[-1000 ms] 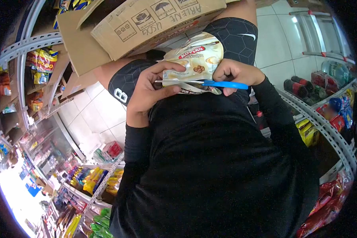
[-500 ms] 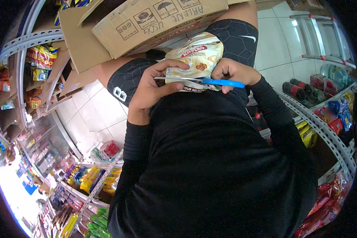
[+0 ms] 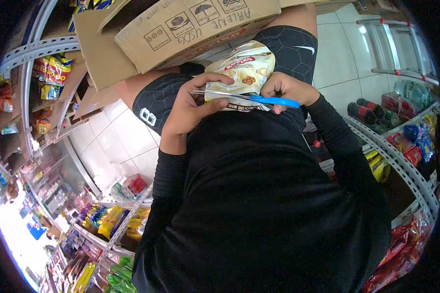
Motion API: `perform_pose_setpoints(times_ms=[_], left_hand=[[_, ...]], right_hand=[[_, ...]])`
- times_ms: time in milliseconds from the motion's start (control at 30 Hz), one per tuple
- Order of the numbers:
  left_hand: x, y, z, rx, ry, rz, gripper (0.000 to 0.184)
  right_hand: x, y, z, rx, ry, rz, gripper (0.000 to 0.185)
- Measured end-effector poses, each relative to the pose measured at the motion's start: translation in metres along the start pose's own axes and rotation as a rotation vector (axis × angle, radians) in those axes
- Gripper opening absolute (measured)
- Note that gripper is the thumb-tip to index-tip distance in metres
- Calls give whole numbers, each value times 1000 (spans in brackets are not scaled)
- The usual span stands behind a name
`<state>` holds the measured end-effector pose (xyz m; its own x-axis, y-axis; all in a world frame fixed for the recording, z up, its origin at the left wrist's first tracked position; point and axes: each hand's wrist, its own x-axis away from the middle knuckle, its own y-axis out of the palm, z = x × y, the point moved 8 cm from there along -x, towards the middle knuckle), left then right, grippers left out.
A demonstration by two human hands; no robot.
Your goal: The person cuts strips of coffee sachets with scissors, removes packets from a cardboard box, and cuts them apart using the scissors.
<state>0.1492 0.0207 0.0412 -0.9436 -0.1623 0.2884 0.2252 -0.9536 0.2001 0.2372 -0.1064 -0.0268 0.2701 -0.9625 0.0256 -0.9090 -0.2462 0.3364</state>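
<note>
- One cream-and-brown Kopiko packet (image 3: 239, 83) sits just above the centre of the frame, between the two hands, its near edge towards the black shirt (image 3: 274, 195).
- Blue-handled scissors (image 3: 283, 102) lie crosswise over the packet's near end, handles to the right, blades pointing left.
- The left hand (image 3: 193, 102) pinches the packet's left end, thumb below and fingers above, with the blade tips reaching its palm side; these fingers hide that corner.
- The right hand (image 3: 291, 90) grasps the scissors, fingers curled at the handles; it covers the packet's right edge and part of the handles.
- Black patterned shorts (image 3: 293, 53) show on both sides of the packet, the legs spread around it.
- Just beyond the packet, a cardboard box (image 3: 190, 31) fills the upper middle of the frame, blocking the view behind it; its flap (image 3: 105, 53) hangs out to the left.
- White floor tiles (image 3: 340, 53) show at upper right, near a ladder-like frame (image 3: 393, 49).
- Bottles (image 3: 364, 111) lie at the right, beside a perforated metal rack (image 3: 391, 150).
- Red packets (image 3: 401, 251) fill the lower right; yellow packets (image 3: 112, 222) and green packets (image 3: 121, 274) crowd the lower left.
</note>
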Motion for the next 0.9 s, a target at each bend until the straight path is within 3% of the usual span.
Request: perform_pose_setpoints(times_ms=[200,500,900], left_hand=[[0,2,-4,13,-29,-10,34],[-4,17,-8,-84,10,-92,32],[-5,12,-20,83,-99,11,31]], right_hand=[[1,0,0,19,53,-9,21],[-2,1,-2,-79,-43,-22,32],[-3,1,-4,-147,-49,48,39]])
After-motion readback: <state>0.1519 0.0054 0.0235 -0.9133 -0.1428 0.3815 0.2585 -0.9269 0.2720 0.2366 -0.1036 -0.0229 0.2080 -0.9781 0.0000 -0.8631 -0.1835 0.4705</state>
